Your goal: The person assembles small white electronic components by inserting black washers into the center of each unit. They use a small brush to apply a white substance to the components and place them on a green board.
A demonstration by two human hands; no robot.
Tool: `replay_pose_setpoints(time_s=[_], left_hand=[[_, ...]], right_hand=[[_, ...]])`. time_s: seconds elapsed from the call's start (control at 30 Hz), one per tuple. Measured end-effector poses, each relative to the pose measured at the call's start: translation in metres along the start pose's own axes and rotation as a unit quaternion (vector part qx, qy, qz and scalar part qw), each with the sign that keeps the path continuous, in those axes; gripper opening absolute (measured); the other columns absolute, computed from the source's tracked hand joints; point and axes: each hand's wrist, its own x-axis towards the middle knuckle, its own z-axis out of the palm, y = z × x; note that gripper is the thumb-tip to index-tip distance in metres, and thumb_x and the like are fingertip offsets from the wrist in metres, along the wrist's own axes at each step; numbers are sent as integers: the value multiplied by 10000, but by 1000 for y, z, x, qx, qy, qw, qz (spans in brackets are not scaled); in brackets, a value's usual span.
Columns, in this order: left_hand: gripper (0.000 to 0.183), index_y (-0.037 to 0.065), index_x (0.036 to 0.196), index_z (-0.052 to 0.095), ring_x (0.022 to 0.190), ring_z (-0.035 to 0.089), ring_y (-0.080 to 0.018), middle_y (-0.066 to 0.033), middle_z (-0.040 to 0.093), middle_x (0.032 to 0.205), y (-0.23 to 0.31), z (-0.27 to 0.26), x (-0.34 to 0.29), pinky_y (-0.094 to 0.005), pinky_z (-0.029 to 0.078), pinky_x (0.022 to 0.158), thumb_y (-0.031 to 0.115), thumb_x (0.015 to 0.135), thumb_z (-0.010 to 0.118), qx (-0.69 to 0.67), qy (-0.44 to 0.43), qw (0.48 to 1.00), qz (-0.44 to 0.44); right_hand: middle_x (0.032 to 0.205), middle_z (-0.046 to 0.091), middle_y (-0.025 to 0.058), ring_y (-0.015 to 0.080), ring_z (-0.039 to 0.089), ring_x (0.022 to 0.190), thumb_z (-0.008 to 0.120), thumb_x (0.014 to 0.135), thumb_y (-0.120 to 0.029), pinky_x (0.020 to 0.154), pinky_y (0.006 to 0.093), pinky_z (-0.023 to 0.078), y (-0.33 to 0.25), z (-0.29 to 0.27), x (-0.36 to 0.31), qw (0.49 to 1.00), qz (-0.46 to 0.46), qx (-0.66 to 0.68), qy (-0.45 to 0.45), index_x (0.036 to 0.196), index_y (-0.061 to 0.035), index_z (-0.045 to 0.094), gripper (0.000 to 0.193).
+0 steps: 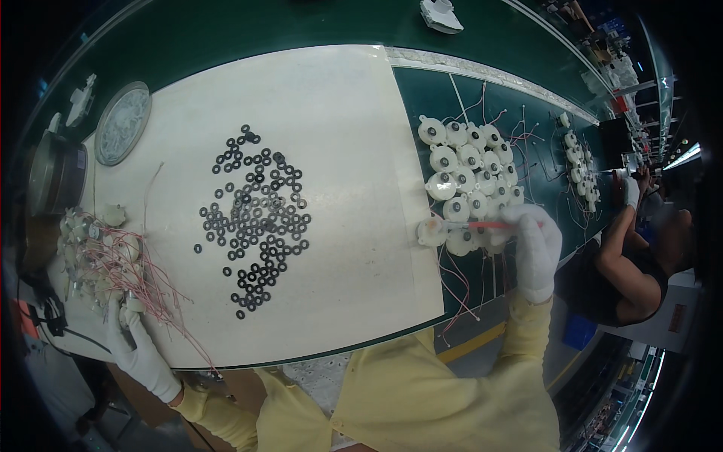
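Observation:
My left hand (141, 355), in a white glove, reaches into a heap of white plastic parts with red and white wires (113, 252) at the left. Its fingers close on a small white part (135, 303) at the heap's near edge. In my gloved right hand (536, 252) is a slim red-handled tool (493, 224), held level and pointing left. Its tip comes close to a round white part (431, 231) at the near left of a cluster of similar wired parts (465, 180). Many of these carry a black ring in the middle; the tool's tip is too small to identify.
Many black rubber rings (260, 197) lie scattered on the white work sheet (354, 248). A round shallow dish (123, 124) and a dark metal container (59, 177) stand at the far left. More white parts (580, 169) lie farther right, near another person's arm (619, 233).

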Motion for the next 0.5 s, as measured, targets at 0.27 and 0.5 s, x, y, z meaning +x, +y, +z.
replay_pose_setpoints(time_s=[0.27,0.5], left_hand=[[340,-36,1294,543,1057,553,-169,-103,596,1226,-1,0,0,-301,428,966,31,961,552,-15,-2,1000,-2],[340,-42,1296,538,1045,552,-157,-98,598,1227,1,1,0,-294,434,955,31,963,548,-5,-2,1000,12]], right_hand=[[909,659,139,174,652,729,499,976,-162,687,279,522,-6,-1,0,1000,-5,-16,2,1024,57,619,255],[903,657,140,188,656,732,502,979,-178,685,289,525,-7,-2,-2,998,-57,16,11,1019,65,615,271]])
